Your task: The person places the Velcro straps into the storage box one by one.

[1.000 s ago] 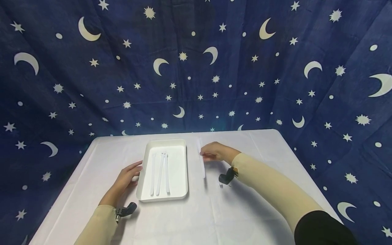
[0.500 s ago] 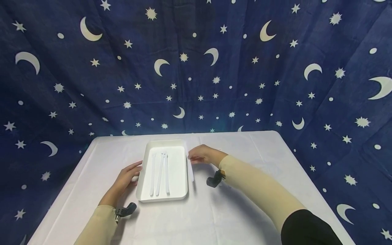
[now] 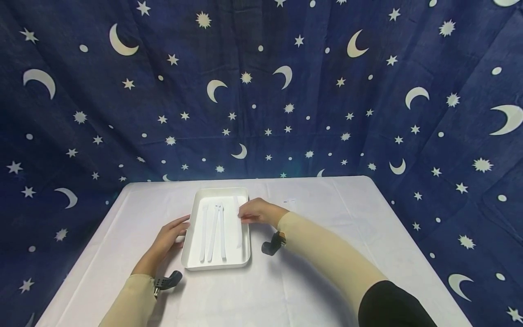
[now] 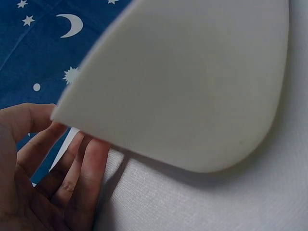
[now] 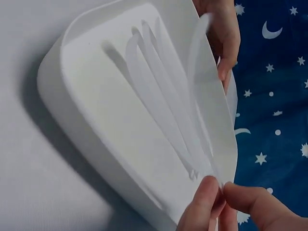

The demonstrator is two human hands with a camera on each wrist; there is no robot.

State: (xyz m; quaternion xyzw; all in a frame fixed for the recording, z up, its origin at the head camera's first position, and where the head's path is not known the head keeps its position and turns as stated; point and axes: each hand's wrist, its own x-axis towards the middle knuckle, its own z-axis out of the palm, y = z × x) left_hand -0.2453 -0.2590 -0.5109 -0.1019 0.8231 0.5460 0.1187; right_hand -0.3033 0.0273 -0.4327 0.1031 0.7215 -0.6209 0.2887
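Observation:
My right hand (image 3: 257,212) pinches a slim white plastic knife (image 3: 239,234) between thumb and fingertips. The knife lies lengthwise over the right part of a shallow white tray (image 3: 215,264), inside the right rim. In the right wrist view, its end (image 5: 198,48) stands up above the utensils in the tray. Three slim white plastic utensils (image 3: 212,234) lie in the tray's left half, heads toward the far side. My left hand (image 3: 168,236) rests its fingertips against the tray's left side; in the left wrist view, the loosely bent fingers (image 4: 94,161) touch the outer wall.
A white cloth covers the table (image 3: 318,281). A small faint item (image 3: 289,200) lies on it behind my right forearm. Beyond the far edge hangs a dark blue curtain (image 3: 261,109) with moons and stars. Each wrist carries a small black camera (image 3: 273,244).
My right hand has moved left with the knife, from the cloth right of the tray to over its right part. My left hand and the tray have stayed in place.

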